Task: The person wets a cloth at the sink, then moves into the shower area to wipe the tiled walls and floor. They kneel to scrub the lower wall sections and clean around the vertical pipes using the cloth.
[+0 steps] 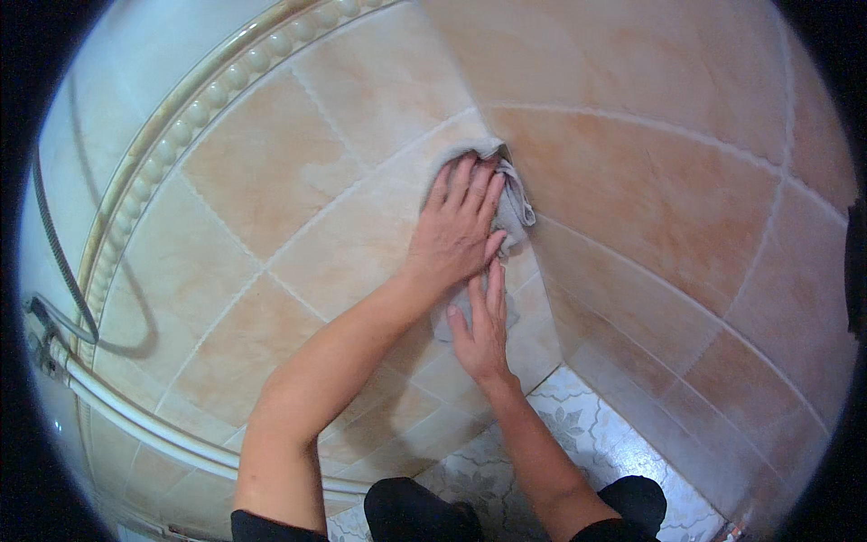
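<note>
A grey cloth [513,217] is spread against the tiled wall [339,237], right at the inner corner where two walls meet. My left hand [452,227] lies flat on its upper part, fingers pointing up and back of the hand towards me. Folded cloth edges stick out above the fingertips and to their right. Just below, my right hand [484,332] presses grey cloth to the same wall, its fingers reaching up under the left thumb. Whether this lower grey part belongs to the same cloth is hidden by the hands.
At the left, white pipes [156,430] run along the wall, near a metal fitting with a flexible hose [51,230]. A beaded trim [234,78] curves across the upper tiles. The second tiled wall [650,196] rises on the right. Below is a patterned tile floor [576,406].
</note>
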`<state>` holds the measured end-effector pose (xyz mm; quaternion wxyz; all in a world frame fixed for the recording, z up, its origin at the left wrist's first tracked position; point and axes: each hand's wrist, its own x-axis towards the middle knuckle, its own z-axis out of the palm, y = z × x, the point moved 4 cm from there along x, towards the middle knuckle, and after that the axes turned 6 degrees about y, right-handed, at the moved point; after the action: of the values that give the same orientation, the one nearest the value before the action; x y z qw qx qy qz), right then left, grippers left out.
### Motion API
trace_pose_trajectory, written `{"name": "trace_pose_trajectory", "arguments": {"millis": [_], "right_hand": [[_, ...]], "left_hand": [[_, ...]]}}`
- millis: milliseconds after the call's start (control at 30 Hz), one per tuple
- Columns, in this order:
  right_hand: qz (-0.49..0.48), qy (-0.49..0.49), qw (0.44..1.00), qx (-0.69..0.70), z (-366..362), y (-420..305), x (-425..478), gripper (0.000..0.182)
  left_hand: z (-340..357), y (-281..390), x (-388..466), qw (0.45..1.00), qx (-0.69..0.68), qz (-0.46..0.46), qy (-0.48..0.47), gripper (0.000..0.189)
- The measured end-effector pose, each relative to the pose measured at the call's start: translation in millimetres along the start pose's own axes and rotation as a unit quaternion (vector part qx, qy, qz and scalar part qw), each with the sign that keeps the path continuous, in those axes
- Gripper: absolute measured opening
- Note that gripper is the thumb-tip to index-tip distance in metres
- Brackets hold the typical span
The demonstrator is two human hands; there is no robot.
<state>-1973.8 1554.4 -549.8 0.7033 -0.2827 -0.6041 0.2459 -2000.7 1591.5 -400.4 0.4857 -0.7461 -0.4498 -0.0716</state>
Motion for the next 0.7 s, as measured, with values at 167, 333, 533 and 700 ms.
{"name": "trace_pose_trajectory", "arguments": {"millis": [167, 333, 533, 700], "right_hand": [[-0.099, -0.142, 0.985, 0.002, -6.2, -50.7, 19.3, 0.061], [-0.142, -0.163, 0.976, -0.031, -5.8, -75.3, 19.9, 0.062], [-0.083, -0.098, 0.991, 0.029, -8.9, -59.9, 26.5, 0.063], [0.079, -0.001, 0.991, 0.104, -26.8, -30.0, 35.1, 0.057]], "left_hand": [[-60.3, -53.5, -18.4, 0.985, 0.108, -0.106, 0.081, 0.075], [-92.1, -88.1, 9.0, 0.962, 0.211, -0.134, 0.114, 0.071], [-86.7, -100.2, 111.9, 0.926, 0.263, -0.2, 0.183, 0.061], [-29.1, -46.3, 88.6, 0.957, 0.151, -0.167, 0.183, 0.064]]}}
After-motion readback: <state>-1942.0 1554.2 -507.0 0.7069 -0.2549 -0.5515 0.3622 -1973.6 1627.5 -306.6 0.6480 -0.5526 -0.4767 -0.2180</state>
